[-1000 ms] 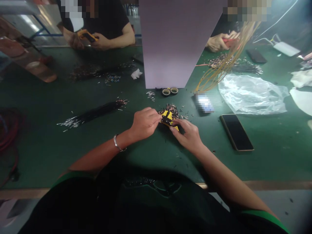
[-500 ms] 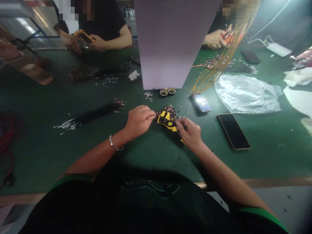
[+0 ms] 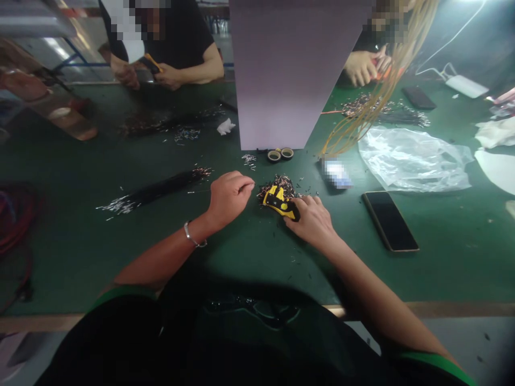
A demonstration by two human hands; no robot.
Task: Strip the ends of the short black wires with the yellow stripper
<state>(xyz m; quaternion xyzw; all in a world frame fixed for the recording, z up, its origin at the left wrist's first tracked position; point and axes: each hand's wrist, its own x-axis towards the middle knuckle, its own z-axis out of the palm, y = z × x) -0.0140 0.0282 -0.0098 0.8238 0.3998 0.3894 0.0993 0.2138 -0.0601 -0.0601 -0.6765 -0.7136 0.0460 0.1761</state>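
My right hand (image 3: 311,219) is wrapped round the handles of a yellow-and-black wire stripper (image 3: 277,201). Its head points up and left, over a pile of short wire pieces (image 3: 284,185) with bare copper ends. To the left, my left hand (image 3: 230,198) is closed in a pinch on a thin wire, which trails out behind it toward the left. The wire's end at my fingertips is too small to make out. Beyond this hand a bundle of black wires (image 3: 161,187) lies on the green table, silvery tips to the left and coppery ends to the right.
Two tape rolls (image 3: 280,155) sit before a pale upright panel (image 3: 281,80). On the right lie a phone (image 3: 390,221), a clear plastic bag (image 3: 416,160) and yellow cables (image 3: 350,123). Two people work across the table (image 3: 450,268); another arm shows at far left.
My right hand's fingers have wrapped further round the wire stripper's handles. My left hand stays pinched, now a little apart from the tool's head. The whole view has shifted slightly.
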